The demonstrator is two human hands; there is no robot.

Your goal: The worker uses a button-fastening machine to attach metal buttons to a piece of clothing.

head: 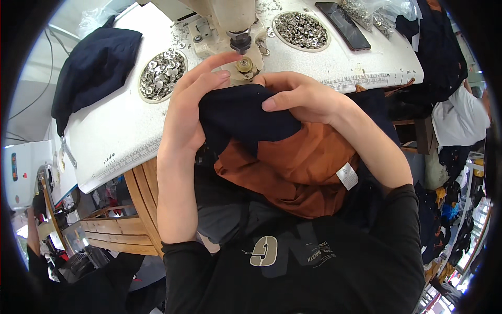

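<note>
A navy garment (243, 114) with a rust-orange lining (294, 157) and a white label (347, 176) hangs over the table's front edge onto my lap. My right hand (296, 96) pinches its upper edge, thumb on top. My left hand (196, 94) is at the cloth's left side, index finger stretched towards the lower die (244, 64) of a snap-fastening press; whether it grips the cloth is hard to tell. The press's upper punch (240, 41) stands above the die, with a gap between. The cloth's edge lies just in front of the die.
Metal snap parts fill one round recess (162, 76) at left and another (301, 31) at right. A smartphone (343, 26) and plastic bags of metal parts (370, 17) lie at back right. Navy cloth (98, 66) covers the table's left. Another person's arm (32, 231) shows at far left.
</note>
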